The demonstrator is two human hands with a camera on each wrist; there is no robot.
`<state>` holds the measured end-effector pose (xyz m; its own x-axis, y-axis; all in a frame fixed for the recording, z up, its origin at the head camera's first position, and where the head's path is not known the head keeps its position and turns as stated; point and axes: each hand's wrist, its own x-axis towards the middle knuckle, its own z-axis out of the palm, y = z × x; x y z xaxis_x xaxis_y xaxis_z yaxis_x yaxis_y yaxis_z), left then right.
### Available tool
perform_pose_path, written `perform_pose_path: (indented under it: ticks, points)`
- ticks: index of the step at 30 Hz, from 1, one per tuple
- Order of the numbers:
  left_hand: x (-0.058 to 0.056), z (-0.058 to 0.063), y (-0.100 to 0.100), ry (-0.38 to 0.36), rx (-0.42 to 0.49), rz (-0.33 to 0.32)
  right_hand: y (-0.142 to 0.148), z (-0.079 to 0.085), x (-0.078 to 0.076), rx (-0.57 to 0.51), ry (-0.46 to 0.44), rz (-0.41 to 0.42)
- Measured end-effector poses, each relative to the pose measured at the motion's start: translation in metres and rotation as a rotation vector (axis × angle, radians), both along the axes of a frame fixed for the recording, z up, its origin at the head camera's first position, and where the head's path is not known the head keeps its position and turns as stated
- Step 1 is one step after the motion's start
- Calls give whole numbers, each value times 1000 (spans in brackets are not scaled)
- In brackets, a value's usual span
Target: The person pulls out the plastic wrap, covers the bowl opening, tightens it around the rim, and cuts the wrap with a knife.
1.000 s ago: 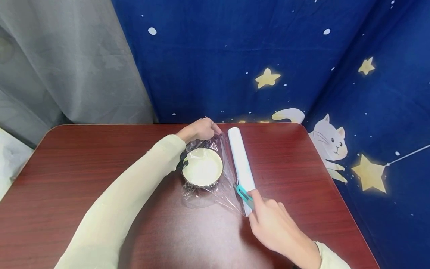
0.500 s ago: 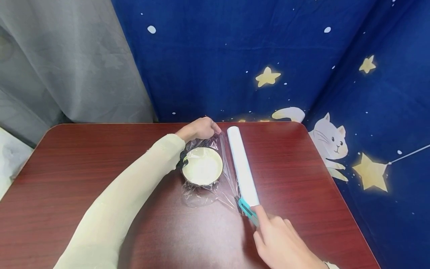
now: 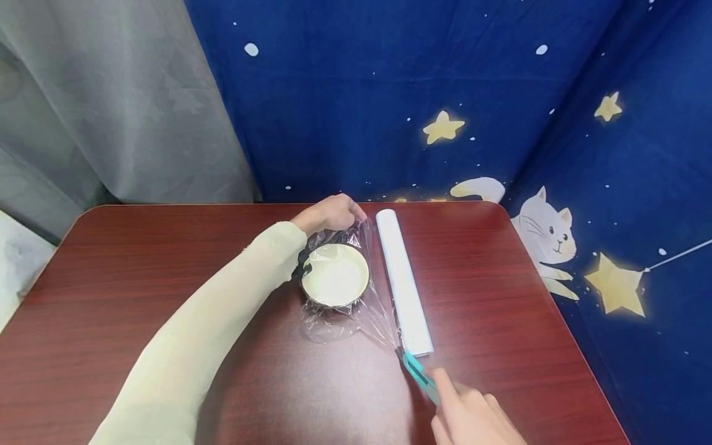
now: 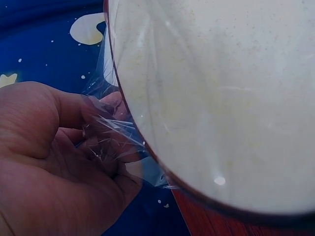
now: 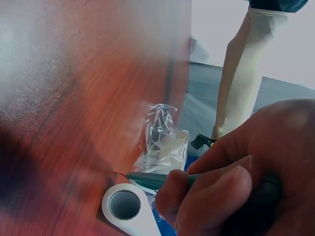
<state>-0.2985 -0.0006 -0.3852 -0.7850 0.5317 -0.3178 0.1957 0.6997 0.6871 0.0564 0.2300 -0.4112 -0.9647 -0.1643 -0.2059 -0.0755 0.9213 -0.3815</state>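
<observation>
A round cream bowl with a dark rim stands on the table, clear cling film stretched over its mouth. At its far side my left hand grips the film's far edge; the left wrist view shows the crumpled film between that hand's thumb and fingers beside the rim. My right hand holds a teal utility knife, its blade tip at the near end of the white cling film roll. In the right wrist view, the knife lies close over the roll's hollow end.
The reddish-brown wooden table ends at a far edge by grey and blue starry curtains. A dark strap sits on the left wrist, next to the bowl's left rim.
My right hand has drawn the knife toward me along the roll's left side, from partway along it to its near end. The left hand and bowl have stayed put.
</observation>
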Motion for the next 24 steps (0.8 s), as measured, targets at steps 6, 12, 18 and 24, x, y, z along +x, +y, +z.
perform_pose_path:
  ticks: [6, 12, 18, 24]
  points:
    - [0, 1, -2, 4, 10, -13, -3, -5, 8, 52, -149, -140]
    - [-1, -1, -5, -1, 21, -22, -1, -9, 27, 141, -37, -188]
    - [-2, -1, -8, -62, 55, -46, 24, 4, 22, 61, 0, -211]
    - [-2, 0, -13, -74, 64, -115, 45, 22, -4, -296, 19, -260]
